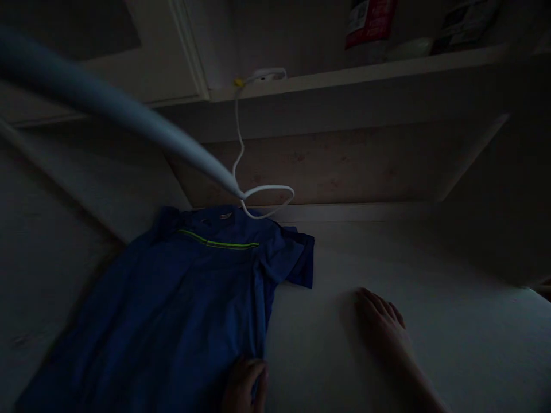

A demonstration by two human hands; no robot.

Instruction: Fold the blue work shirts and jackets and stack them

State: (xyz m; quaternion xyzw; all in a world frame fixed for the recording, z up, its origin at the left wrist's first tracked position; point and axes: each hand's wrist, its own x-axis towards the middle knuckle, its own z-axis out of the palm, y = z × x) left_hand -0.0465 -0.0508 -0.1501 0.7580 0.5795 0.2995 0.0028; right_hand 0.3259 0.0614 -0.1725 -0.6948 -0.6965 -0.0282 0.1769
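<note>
A blue short-sleeved shirt (172, 304) with a thin yellow-green stripe across its upper part lies spread on a pale surface. At the bottom of the view, my left hand (244, 385) has its fingers curled at the shirt's right edge and appears to grip the cloth; dim light obscures its fingertips. My right hand (381, 318) rests palm down on the pale surface, right of the shirt and apart from it. Its fingers are stretched out and lie close together, with nothing visible in them. Darker blue fabric (306, 267) shows beneath the right sleeve.
A white cable (269, 187) hangs from a shelf (344, 74), loops above the collar and passes close to the camera at upper left. On the shelf are a white plug-like device (267, 74) and a red package (369, 24). Panels border the surface at the back and sides.
</note>
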